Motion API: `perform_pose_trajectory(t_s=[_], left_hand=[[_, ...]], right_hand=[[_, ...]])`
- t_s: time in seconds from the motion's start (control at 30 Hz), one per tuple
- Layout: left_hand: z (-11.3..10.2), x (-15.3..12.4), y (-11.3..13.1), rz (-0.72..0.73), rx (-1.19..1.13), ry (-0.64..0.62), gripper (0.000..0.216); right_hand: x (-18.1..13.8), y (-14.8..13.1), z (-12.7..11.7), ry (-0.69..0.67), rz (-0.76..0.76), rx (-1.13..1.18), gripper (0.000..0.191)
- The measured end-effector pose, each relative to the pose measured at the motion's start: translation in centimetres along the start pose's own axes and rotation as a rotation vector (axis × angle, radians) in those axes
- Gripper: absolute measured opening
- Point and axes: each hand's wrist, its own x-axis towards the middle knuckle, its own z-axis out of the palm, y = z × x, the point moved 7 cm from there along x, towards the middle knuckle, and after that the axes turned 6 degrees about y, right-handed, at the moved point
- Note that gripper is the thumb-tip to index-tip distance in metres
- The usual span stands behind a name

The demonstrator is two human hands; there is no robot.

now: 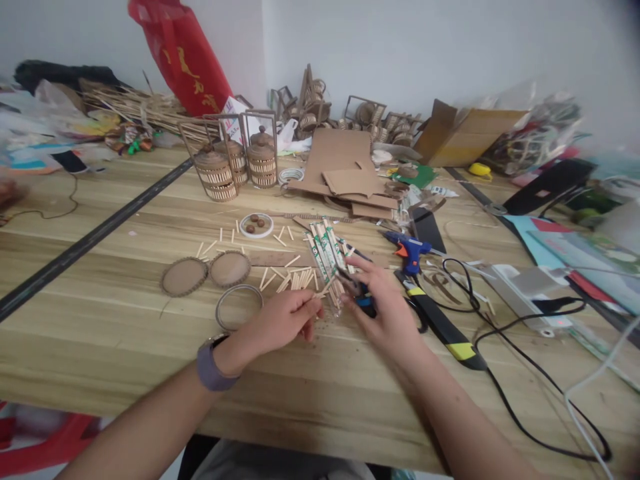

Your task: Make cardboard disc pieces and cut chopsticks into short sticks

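My left hand (287,321) pinches a thin wooden stick (327,287) that points toward my right hand. In my right hand (384,303) is a pair of pliers (356,288) with dark jaws and blue on the handles; the jaws are at the stick's far end. Whether they bite into it is too blurred to tell. Under and behind the hands lie sticks in green-and-white paper wrappers (323,247). Several short cut stick pieces (297,279) are scattered beside them. A cardboard ring (219,308) and two cardboard discs with ribbed rims (184,276) rest left of my left hand.
To the right are a blue glue gun (413,250), a black-and-yellow cutter (445,327), a white power strip (525,300) and looping black cable. Behind stand small lidded baskets in frames (215,173), a tape ring holding brown beads (257,225), cardboard sheets (335,157) and a box (465,137).
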Motion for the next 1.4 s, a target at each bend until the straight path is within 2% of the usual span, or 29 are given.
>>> perform_pose_trajectory(t_s=[0.13,0.27,0.4,0.57,0.9,1.03,1.1,1.2,1.27,1.33,1.4], left_hand=[[0.2,-0.2,0.5,0.104,0.312,0.042,0.029],[0.0,-0.2,1.0,0.213,0.652,0.178,0.022],[0.3,-0.3,1.0,0.179,0.867,0.199,0.028],[0.6,-0.7,1.0,0.122,0.943,0.194,0.036],[0.6,-1.2,0.6,0.027,0.86,0.225,0.038],[0.6,-1.0,0.4,0.061,0.773,0.308,0.032],[0.1,-0.7,0.3,0.075,0.736,0.308,0.028],[-0.3,-0.3,0.8,0.155,0.639,0.147,0.024],[-0.2,-0.4,1.4,0.216,0.404,-0.03,0.032],[0.2,-0.6,1.6,0.193,0.105,-0.2,0.037],[0.6,-0.8,1.4,0.125,-0.133,-0.28,0.041]], right_hand=[[-0.8,0.0,1.7,-0.11,-0.015,-0.08,0.014],[-1.3,0.5,2.8,-0.187,0.04,-0.276,0.012],[-1.5,0.7,3.2,-0.194,0.085,-0.367,0.01],[-1.7,0.5,3.7,-0.24,0.14,-0.456,0.009],[-1.8,0.1,4.2,-0.291,0.221,-0.547,0.009],[-1.8,0.0,4.5,-0.299,0.215,-0.586,0.011],[-1.7,0.4,4.4,-0.3,0.229,-0.507,0.008],[-1.3,1.6,3.6,-0.299,0.301,-0.193,0.011],[-1.0,2.2,2.9,-0.317,0.357,0.069,0.017],[-0.6,2.4,2.0,-0.316,0.396,0.283,0.022],[-0.2,2.3,1.3,-0.302,0.408,0.398,0.026]])
